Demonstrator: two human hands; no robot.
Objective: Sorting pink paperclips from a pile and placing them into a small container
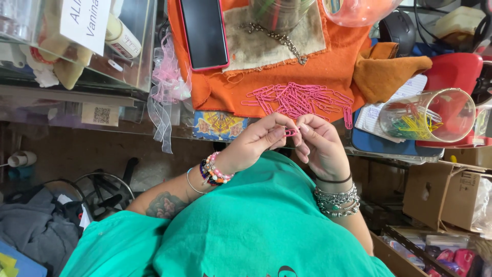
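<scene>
Pink paper clip point(290, 132) is sitting pinched between the fingertips of both hands, just below the heap of pink paper clips point(301, 99) that is lying on the orange cloth point(328, 66). The left hand point(259, 141) is curling nearly closed, its thumb and forefinger gripping the clip's left end, while the right hand point(320, 146) is folding its fingers inward and touching the clip's right end with thumb and forefinger. The clip's long axis is running roughly level across the view, from one hand to the other; which end is the looped one is too small to tell. It is looking like thin bent wire in a bright pink coat, the same shade as the heap above it. Right of the heap, a clear jar point(430, 115) is lying on its side with yellow and green clips inside, its mouth facing right. Above and left of the heap, a dark phone in a pink case point(204, 32) is resting on the cloth that is covering the surface.
</scene>
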